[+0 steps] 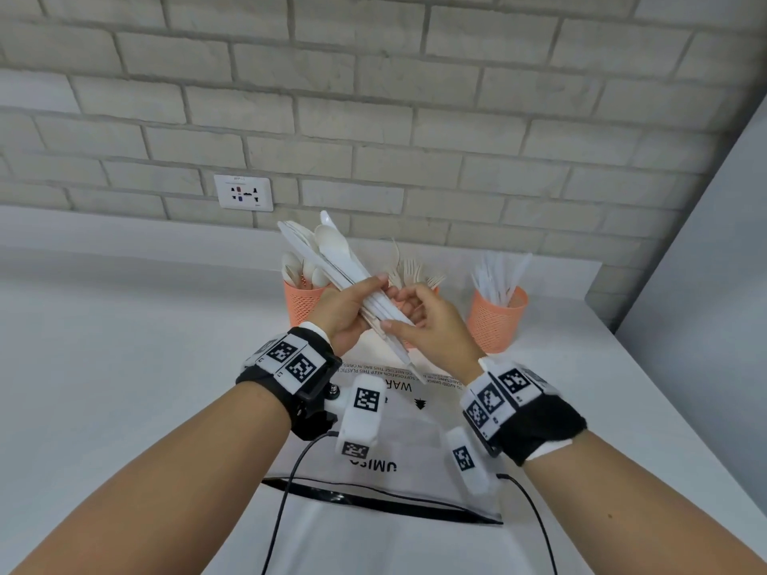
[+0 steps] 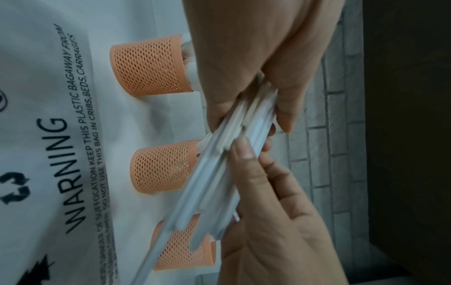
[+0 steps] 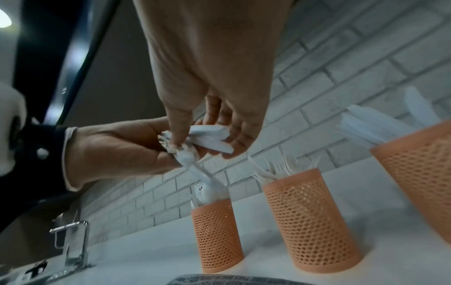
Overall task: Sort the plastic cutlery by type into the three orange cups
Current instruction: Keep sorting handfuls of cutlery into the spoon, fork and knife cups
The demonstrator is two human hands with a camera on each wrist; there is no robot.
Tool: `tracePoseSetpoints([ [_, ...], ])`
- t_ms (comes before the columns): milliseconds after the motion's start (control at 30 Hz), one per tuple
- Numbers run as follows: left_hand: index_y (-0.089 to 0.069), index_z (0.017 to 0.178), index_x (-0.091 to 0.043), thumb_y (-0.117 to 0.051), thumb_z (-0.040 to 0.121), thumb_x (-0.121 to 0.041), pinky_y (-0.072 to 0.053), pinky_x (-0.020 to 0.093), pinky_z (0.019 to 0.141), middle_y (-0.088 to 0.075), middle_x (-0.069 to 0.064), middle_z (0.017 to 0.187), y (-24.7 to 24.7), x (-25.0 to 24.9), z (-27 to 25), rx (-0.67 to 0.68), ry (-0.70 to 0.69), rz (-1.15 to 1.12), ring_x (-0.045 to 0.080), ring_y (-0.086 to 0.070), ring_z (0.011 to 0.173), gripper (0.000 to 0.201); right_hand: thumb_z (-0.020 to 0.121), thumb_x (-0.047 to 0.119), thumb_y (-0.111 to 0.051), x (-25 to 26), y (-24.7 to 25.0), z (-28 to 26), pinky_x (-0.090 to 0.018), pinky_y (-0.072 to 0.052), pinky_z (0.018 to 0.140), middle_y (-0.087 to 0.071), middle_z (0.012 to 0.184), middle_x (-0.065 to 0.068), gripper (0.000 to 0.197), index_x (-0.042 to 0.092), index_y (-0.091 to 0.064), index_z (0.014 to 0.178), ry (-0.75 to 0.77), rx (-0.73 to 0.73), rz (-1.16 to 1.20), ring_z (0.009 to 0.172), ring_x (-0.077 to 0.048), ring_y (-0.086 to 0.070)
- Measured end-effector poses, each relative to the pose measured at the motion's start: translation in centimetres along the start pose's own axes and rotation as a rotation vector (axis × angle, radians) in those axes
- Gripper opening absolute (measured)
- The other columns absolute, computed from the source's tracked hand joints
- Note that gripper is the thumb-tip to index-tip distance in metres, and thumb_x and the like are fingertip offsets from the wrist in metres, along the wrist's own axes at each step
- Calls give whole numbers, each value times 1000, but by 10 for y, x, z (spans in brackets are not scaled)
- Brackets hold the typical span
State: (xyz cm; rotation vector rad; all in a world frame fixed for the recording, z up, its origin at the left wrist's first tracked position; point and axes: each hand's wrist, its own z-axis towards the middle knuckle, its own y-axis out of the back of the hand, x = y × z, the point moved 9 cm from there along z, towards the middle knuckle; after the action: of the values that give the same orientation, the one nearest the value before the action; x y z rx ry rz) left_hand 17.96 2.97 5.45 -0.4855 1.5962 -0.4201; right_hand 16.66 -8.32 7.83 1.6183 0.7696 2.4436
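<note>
A: Left hand (image 1: 340,313)?
B: Curled round a mixed bundle (image 1: 332,259) of white plastic cutlery, gripped at the handles, held up over the counter (image 1: 124,367). Spoon bowls and knife blades fan out at the top.
A: Right hand (image 1: 431,325)?
B: Thumb and fingers pinching the handle ends at the bundle's lower part, looks like it's singling one piece out. Can't tell which type.
A: Cups?
B: Three in a row by the wall. Left cup (image 1: 301,305) has spoons, middle cup (image 3: 310,217) forks, right cup (image 1: 496,321) knives. Plastic bag (image 1: 406,429) lies flat in front of them.
A: Handling?
B: Judging: very light, thin, smooth pieces that slide against each other, a bit bendy, fork tines could snap. Best take one by the handle end and draw it out lengthwise while the left hand keeps the rest squeezed.
A: Risk?
B: Neighbours dragging out with it, dropping.
</note>
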Motion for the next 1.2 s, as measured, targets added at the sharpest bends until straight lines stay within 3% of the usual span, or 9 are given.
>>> tracePoseSetpoints([
  [100, -59, 79, -4, -59, 86, -3, -59, 33, 65, -66, 7, 68, 0, -3, 0, 6, -10, 2, 15, -67, 67, 7, 88, 12, -60, 5, -7, 1, -27, -52, 67, -57, 78, 11, 17, 16, -57, 104, 72, 43, -31, 67, 0, -57],
  [300, -57, 80, -3, -53, 90, -4, -59, 31, 61, -66, 6, 65, 0, -2, 0, 58, 8, 9, 16, -67, 62, 11, 97, 17, -46, 4, -14, 2, -25, -43, 60, -52, 68, 9, 25, 5, -56, 116, 83, 108, -199, 55, -2, -50],
  [467, -59, 90, -3, -51, 92, -7, -60, 35, 71, -70, 8, 72, 9, -8, 3, 38, 1, -52, 21, -68, 75, 9, 100, 15, -34, 4, -8, 5, -23, -39, 74, -53, 97, 0, 31, 5, -52, 124, 136, 16, -246, 86, -14, -52],
  [567, -60, 86, -3, -53, 90, -3, -56, 37, 76, -70, 7, 69, 16, -10, 4, -3, 8, -38, 22, -66, 75, 8, 101, 17, -32, -2, -11, 5, -14, -32, 66, -51, 90, 9, 33, 8, -49, 128, 110, 23, -253, 75, 0, -45],
  [733, -59, 90, -5, -56, 88, -3, -56, 37, 77, -69, 7, 73, 21, -9, 5, 2, 5, 11, 19, -68, 75, 5, 98, 37, -38, -10, -16, 8, -34, -48, 76, -66, 97, -5, 34, 21, -46, 127, 52, 65, -281, 86, -20, -62],
  [867, -54, 89, -4, -56, 88, 0, -57, 34, 71, -69, 3, 61, 32, -12, 5, -36, 3, 30, 11, -69, 63, 5, 100, 20, -35, -10, -11, 13, -27, -36, 63, -48, 74, 3, 25, 6, -47, 116, -13, 47, -291, 64, -9, -46],
  [1000, -54, 100, -6, -57, 86, 2, -57, 32, 68, -66, 11, 82, 35, -17, 3, -45, -77, 175, 15, -68, 67, 16, 96, 18, -46, 25, -13, 17, -13, -37, 53, -51, 70, 2, 13, 9, -51, 104, 55, -36, -79, 52, 0, -46],
  [1100, -59, 95, -3, -49, 88, 5, -52, 26, 51, -63, 14, 73, 25, -19, -6, -3, -162, 361, 18, -62, 57, 15, 86, 28, -63, 53, -28, 26, -28, -55, 62, -67, 72, 2, 13, 19, -58, 94, 142, -83, -49, 62, -10, -65],
  [1200, -54, 94, 1, -37, 92, 7, -45, 20, 38, -55, 13, 64, 21, -18, -12, -38, -218, 537, 18, -55, 49, 18, 79, 30, -72, 61, -39, 38, -26, -51, 65, -59, 60, 16, 25, 15, -64, 97, 129, -138, -160, 60, -3, -58],
])
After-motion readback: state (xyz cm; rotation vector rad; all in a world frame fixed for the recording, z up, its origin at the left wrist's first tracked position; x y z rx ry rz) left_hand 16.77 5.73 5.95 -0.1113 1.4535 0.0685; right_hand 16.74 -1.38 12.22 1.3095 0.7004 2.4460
